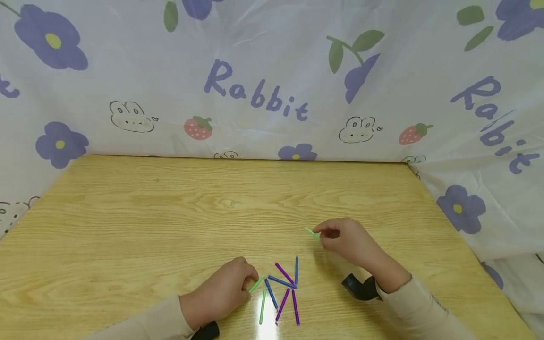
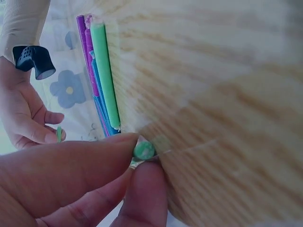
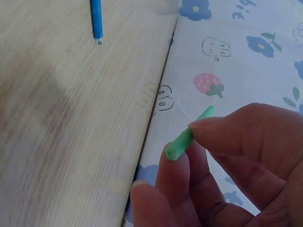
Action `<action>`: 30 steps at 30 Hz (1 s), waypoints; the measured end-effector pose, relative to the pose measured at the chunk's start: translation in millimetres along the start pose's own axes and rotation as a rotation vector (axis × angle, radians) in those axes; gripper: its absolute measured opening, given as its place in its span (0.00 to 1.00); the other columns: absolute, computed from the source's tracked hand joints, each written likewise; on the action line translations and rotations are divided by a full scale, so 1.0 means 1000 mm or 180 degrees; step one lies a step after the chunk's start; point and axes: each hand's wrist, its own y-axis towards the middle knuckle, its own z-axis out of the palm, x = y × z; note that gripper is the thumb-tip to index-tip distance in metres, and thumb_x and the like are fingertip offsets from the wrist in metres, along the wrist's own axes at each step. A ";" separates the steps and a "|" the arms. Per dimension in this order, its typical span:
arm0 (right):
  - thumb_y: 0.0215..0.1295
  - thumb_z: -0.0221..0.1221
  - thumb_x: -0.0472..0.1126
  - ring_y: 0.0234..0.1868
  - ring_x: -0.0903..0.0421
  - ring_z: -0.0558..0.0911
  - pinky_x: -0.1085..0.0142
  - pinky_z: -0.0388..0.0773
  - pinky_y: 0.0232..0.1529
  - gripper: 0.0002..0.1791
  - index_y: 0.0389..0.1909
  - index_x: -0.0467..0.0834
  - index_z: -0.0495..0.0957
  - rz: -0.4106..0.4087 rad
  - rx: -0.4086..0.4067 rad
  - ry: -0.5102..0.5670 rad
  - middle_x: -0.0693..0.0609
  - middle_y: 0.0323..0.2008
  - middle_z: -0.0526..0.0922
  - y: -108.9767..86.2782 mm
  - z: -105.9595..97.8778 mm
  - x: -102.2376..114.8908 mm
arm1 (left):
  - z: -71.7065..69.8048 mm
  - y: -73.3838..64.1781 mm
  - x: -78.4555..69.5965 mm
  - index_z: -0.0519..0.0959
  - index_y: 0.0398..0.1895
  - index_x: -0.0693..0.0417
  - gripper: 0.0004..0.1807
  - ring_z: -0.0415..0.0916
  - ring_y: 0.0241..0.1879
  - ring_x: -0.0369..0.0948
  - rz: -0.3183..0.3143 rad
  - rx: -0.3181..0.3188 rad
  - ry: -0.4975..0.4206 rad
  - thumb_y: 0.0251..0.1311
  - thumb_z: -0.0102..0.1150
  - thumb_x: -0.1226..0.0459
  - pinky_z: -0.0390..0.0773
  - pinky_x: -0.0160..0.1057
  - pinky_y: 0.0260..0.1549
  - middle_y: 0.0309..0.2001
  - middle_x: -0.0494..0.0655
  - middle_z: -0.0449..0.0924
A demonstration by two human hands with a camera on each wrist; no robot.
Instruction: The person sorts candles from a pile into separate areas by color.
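Note:
My left hand [image 1: 225,288] pinches a thin light green stick [image 1: 256,284] between thumb and fingers, low at the table's near side. In the left wrist view that stick's round, marbled end [image 2: 143,150] faces the camera, with a bit of clear film about it. Farther right and higher, my right hand [image 1: 346,238] holds another light green stick [image 1: 312,233] by thumb and fingertips, raised over the wood. Beside the left hand lies a third green stick [image 1: 262,307]. Three blue sticks [image 1: 296,270] and three purple sticks [image 1: 295,307] lie in a loose fan between the hands.
The wooden table [image 1: 204,203] has a printed cloth [image 1: 263,56] rising behind it and along both sides. A black wrist camera [image 1: 361,287] sits under the right wrist, and another black one [image 1: 207,330] under the left.

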 end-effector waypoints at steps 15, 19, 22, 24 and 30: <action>0.64 0.57 0.32 0.33 0.57 0.75 0.64 0.72 0.32 0.12 0.45 0.39 0.83 -0.0096 0.0000 -0.0045 0.51 0.35 0.81 0.016 -0.006 0.004 | 0.000 0.000 0.001 0.81 0.35 0.66 0.15 0.60 0.27 0.36 0.0049 0.0021 0.0046 0.42 0.59 0.82 0.65 0.32 0.27 0.26 0.43 0.64; 0.64 0.56 0.32 0.33 0.56 0.75 0.64 0.71 0.31 0.12 0.46 0.38 0.83 -0.0135 -0.0015 -0.0066 0.50 0.36 0.82 0.021 -0.006 0.005 | -0.001 0.001 0.000 0.80 0.35 0.65 0.14 0.60 0.28 0.36 0.0110 0.0016 0.0103 0.42 0.59 0.82 0.66 0.32 0.28 0.25 0.43 0.64; 0.64 0.56 0.33 0.34 0.56 0.76 0.64 0.72 0.32 0.12 0.46 0.39 0.83 -0.0131 -0.0023 -0.0077 0.50 0.37 0.82 0.025 -0.005 0.007 | -0.001 0.001 0.001 0.80 0.34 0.65 0.14 0.60 0.28 0.36 0.0121 0.0024 0.0123 0.42 0.60 0.82 0.66 0.32 0.28 0.25 0.42 0.64; 0.65 0.56 0.33 0.36 0.56 0.76 0.64 0.72 0.33 0.12 0.46 0.39 0.83 -0.0124 -0.0026 -0.0075 0.49 0.38 0.82 0.027 -0.004 0.008 | -0.001 0.001 0.001 0.81 0.34 0.65 0.14 0.60 0.28 0.36 0.0107 0.0039 0.0114 0.42 0.60 0.82 0.67 0.32 0.29 0.26 0.42 0.64; 0.66 0.57 0.34 0.41 0.53 0.79 0.63 0.74 0.36 0.12 0.47 0.40 0.83 -0.0188 -0.0043 -0.0113 0.48 0.40 0.82 0.035 -0.003 0.010 | -0.001 0.000 0.002 0.80 0.34 0.64 0.13 0.61 0.28 0.36 0.0094 0.0041 0.0158 0.42 0.60 0.82 0.67 0.32 0.29 0.26 0.43 0.65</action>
